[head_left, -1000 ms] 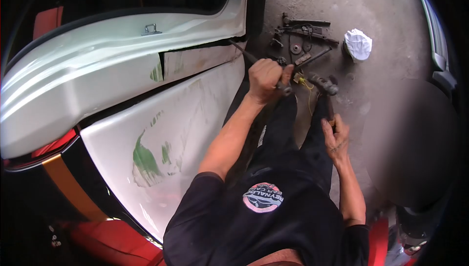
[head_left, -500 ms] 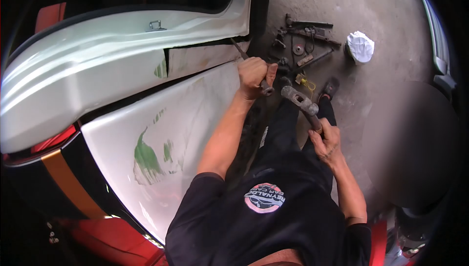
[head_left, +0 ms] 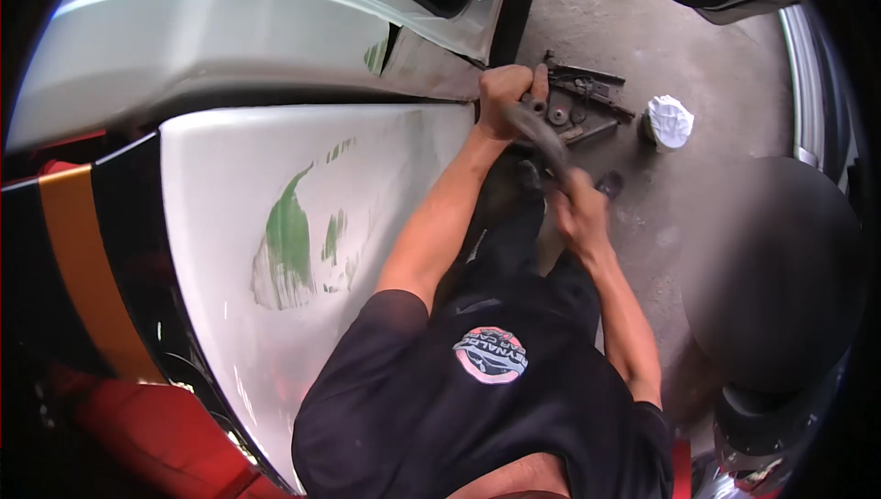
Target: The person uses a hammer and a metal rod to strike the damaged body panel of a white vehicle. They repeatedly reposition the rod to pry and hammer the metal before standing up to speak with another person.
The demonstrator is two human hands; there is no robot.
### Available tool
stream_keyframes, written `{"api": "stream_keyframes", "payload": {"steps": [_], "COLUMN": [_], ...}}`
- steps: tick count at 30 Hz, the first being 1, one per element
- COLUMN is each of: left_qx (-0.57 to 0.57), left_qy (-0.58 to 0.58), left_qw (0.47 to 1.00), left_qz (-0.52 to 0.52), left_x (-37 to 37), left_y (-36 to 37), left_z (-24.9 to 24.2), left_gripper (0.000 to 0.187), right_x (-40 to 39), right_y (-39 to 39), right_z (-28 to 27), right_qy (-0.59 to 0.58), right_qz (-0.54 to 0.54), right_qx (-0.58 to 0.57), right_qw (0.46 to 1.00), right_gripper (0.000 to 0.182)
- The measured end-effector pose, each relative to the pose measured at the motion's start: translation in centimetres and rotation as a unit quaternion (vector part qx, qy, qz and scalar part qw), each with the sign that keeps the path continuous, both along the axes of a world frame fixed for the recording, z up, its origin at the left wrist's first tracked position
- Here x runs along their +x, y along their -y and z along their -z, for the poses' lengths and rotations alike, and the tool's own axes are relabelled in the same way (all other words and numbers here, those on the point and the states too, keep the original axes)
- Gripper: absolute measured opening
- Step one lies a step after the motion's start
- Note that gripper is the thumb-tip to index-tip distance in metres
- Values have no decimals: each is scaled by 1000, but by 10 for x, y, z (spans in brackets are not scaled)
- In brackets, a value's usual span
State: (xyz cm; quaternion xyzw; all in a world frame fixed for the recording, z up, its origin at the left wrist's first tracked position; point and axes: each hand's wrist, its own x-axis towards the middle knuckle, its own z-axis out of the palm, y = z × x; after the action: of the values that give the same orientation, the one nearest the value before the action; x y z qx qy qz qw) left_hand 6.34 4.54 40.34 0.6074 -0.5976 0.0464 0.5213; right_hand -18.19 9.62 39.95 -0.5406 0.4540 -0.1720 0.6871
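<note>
My left hand (head_left: 502, 100) is closed in a fist around a long metal chisel (head_left: 539, 107), its blunt end sticking out on the thumb side. The fist is right at the edge of the white car panel (head_left: 404, 160), by the gap below the lifted tailgate (head_left: 229, 49); the far tip is hidden. My right hand (head_left: 581, 212) grips the handle of a hammer (head_left: 543, 138), smeared by motion. The hammer head overlaps the chisel's end in this view. Scraped green patches (head_left: 290, 233) show on the white panel beside my left forearm.
Several metal tools and parts (head_left: 592, 95) lie on the concrete floor (head_left: 642, 40) beyond my hands. A container topped with white material (head_left: 671, 121) stands to their right. A large blurred round shape (head_left: 771, 270) fills the right side, beside another vehicle's edge (head_left: 803, 77).
My right hand has swung the hammer up and left to the chisel's end. My left hand has moved slightly up and right with the chisel. The view has shifted.
</note>
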Motion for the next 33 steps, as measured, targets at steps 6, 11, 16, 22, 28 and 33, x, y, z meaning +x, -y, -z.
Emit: {"api": "stream_keyframes", "payload": {"steps": [6, 11, 16, 22, 28, 33], "left_qx": [18, 11, 22, 24, 23, 17], "left_qy": [-16, -11, -16, -3, -20, 9], "left_qw": [1000, 999, 999, 999, 999, 999], "left_qz": [-9, -29, -27, -45, -40, -49], "left_x": [5, 12, 10, 9, 12, 10], "left_y": [1, 3, 0, 1, 1, -7], "left_z": [-11, -16, -10, -12, -8, -2], "left_gripper": [39, 37, 36, 36, 36, 36], "right_x": [7, -4, 19, -24, 19, -11], "right_y": [-28, -27, 0, 1, 9, 17], "right_z": [-70, -85, -56, -168, -51, -51], "right_qy": [43, 173, -50, 157, -57, -51], "right_qz": [13, 134, 31, 146, -3, 78], "right_qx": [-424, -328, -277, -488, -427, -238], "right_qw": [904, 919, 959, 846, 902, 967], "right_gripper": [18, 28, 18, 34, 33, 20]}}
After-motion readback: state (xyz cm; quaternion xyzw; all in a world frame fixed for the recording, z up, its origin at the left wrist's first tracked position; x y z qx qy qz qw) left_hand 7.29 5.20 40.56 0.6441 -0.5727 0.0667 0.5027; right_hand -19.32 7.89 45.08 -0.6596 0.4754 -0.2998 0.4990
